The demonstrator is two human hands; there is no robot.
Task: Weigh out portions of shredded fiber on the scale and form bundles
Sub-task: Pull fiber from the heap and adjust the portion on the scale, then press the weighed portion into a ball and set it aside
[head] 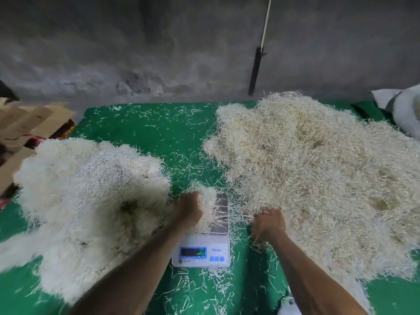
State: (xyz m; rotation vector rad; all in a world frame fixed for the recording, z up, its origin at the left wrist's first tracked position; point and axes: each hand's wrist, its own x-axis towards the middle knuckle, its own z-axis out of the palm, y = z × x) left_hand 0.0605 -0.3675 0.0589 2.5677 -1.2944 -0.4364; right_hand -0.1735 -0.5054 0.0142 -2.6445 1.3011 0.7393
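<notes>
A small white digital scale (202,253) with a steel pan (221,214) stands on the green table between two heaps. My left hand (188,209) grips a clump of pale shredded fiber (206,196) over the left side of the pan. My right hand (269,225) digs its curled fingers into the near edge of the big yellowish fiber heap (318,173) at the right. A whiter fiber heap (91,196) lies at the left. The scale's display is dark and unreadable.
The green table cover (154,133) carries scattered loose strands. Folded cardboard boxes (25,126) are stacked at the far left. A white sack (402,108) sits at the far right. A black-handled rod (255,69) hangs against the grey wall behind.
</notes>
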